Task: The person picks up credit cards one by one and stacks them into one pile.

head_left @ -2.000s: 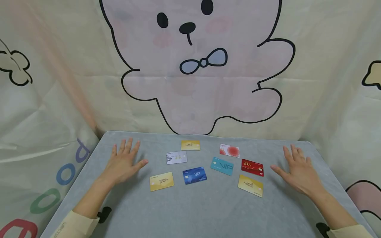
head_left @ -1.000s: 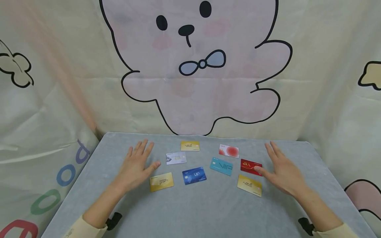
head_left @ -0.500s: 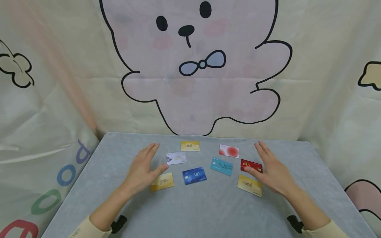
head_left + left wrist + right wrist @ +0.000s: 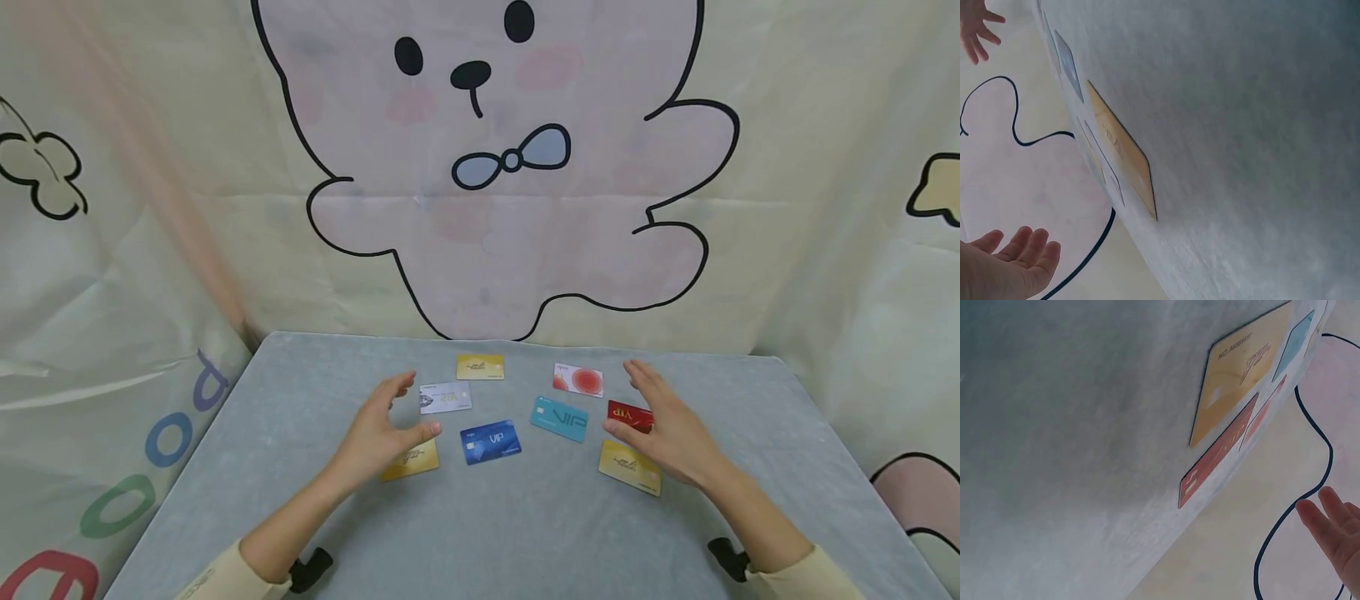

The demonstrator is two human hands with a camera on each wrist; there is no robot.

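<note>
My left hand (image 4: 378, 433) hovers over the left side of the table, holding nothing, thumb and fingers apart. It partly covers a gold card (image 4: 415, 460); a silver VIP card (image 4: 446, 397) lies just past its fingertips. On the other side my right hand (image 4: 671, 429) is also bare, with its thumb overlapping the red VIP card (image 4: 628, 414). Below that thumb lies another gold card (image 4: 630, 467). Between the hands are a blue VIP card (image 4: 491, 442) and a teal VIP card (image 4: 559, 418). In the right wrist view, the fingers (image 4: 1329, 531) stand off from the cards.
Farther back lie a third gold card (image 4: 480, 367) and a white card with a red circle (image 4: 578, 380). All the cards rest flat on a grey cloth-covered table (image 4: 480, 533). A curtain (image 4: 480, 225) printed with a cartoon bear hangs behind the far edge.
Both hands have moved inward from the table's sides toward the cards. The left now overlaps a gold card and the right overlaps the red one. The cards stay in place.
</note>
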